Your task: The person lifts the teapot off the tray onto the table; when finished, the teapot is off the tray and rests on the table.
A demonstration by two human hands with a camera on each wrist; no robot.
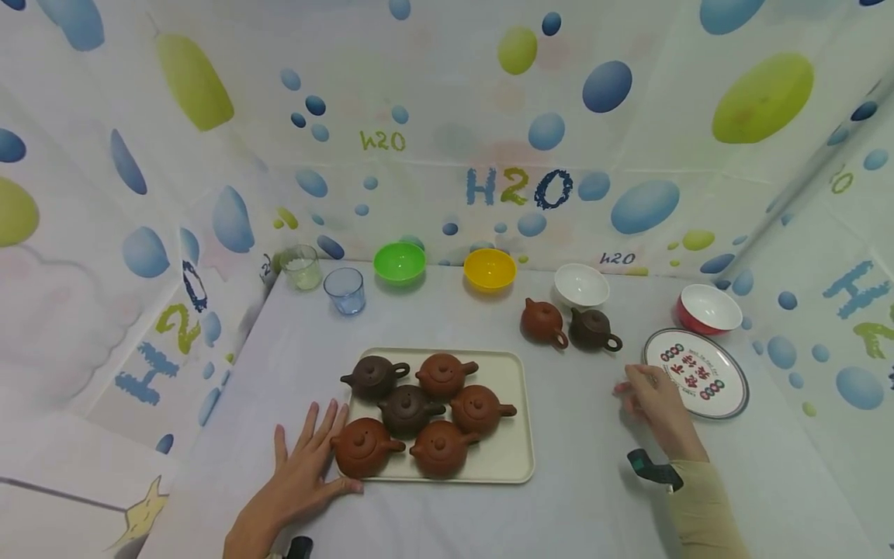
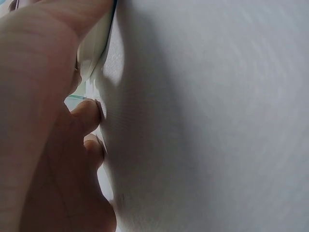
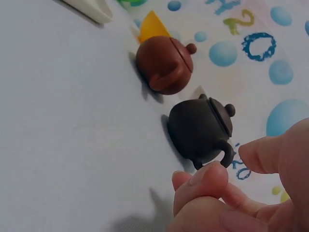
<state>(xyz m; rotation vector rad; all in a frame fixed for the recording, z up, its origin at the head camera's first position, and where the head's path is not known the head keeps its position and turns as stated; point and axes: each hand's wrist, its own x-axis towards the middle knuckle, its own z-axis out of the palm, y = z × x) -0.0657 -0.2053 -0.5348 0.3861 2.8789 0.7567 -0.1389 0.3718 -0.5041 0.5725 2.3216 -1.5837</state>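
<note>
A cream tray (image 1: 506, 458) carries several small clay teapots, reddish-brown ones (image 1: 438, 450) and dark brown ones (image 1: 410, 411). My left hand (image 1: 307, 470) lies with fingers spread at the tray's left edge, thumb by its near-left corner. In the left wrist view, the fingers (image 2: 87, 116) reach down to the white cloth. My right hand (image 1: 660, 407) hovers just short of a dark teapot (image 1: 592, 330), fingers loosely bent and holding nothing. In the right wrist view, that teapot's looped handle (image 3: 227, 153) shows between thumb and fingertips. A reddish-brown teapot (image 1: 542, 322) stands beside it.
Along the back stand a clear glass (image 1: 302, 268), a bluish glass (image 1: 344, 292), a green bowl (image 1: 400, 264), a yellow bowl (image 1: 490, 270) and a white bowl (image 1: 581, 286). At the right, a red-and-white bowl (image 1: 708, 309) stands behind a patterned plate (image 1: 726, 388), close to my right hand.
</note>
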